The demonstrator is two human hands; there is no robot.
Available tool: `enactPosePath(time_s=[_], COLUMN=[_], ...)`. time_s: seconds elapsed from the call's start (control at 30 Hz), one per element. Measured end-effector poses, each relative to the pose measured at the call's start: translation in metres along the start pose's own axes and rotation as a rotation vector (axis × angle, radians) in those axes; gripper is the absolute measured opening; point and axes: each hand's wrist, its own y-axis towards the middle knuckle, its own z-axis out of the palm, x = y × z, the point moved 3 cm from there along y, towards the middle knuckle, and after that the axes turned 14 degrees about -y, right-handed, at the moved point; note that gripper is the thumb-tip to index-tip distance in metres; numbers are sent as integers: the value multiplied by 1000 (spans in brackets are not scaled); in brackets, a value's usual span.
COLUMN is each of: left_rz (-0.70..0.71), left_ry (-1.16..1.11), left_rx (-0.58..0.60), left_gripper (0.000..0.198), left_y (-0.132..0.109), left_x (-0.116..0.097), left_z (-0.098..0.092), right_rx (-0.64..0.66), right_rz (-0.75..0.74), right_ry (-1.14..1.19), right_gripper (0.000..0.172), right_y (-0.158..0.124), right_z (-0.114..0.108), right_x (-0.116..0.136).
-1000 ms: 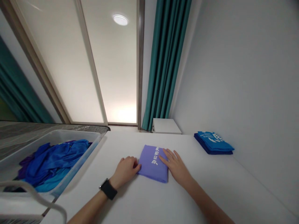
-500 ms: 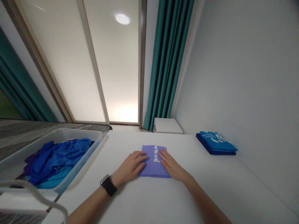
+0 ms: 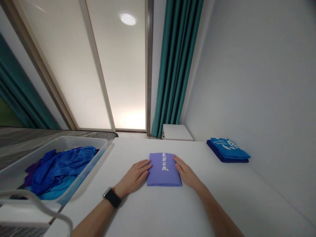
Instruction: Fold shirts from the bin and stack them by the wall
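Note:
A purple folded shirt (image 3: 164, 176) with white lettering lies flat on the white table (image 3: 158, 210) in front of me. My left hand (image 3: 137, 174) rests at its left edge, fingers stretched out and fingertips touching the cloth. At the right edge lies my right hand (image 3: 186, 172), also with extended fingers on the fabric. Neither hand grips anything. A black-banded watch (image 3: 112, 197) is on my left wrist.
On the left stands a clear plastic bin (image 3: 81, 176) holding crumpled blue and purple clothes (image 3: 61, 169). A stack of folded blue garments (image 3: 228, 150) sits at the table's right by the wall. Beyond the table's far edge is a small white cabinet (image 3: 177, 132).
Both hands have slid outward, from the top of the purple shirt to its left and right edges. More of its front now shows, and it looks smoother.

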Motion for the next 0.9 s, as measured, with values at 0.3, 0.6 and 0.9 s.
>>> enactPosePath(time_s=[0.3,0.6,0.9], left_rz=[175,244,-75], left_ry=[47,144,-72], left_rx=[164,212,-101], left_gripper=[58,59,37], left_y=[17,36,51], left_x=[-58,-69,-37], left_z=[12,65,9], right_rx=[2,-77,-124], right_rz=[17,17,93], right_ry=[-251,-274,-318], right_gripper=[41,43,35], right_y=[-19,-37,-26], right_z=[-18,-12,-8], right_x=[27,24,17])
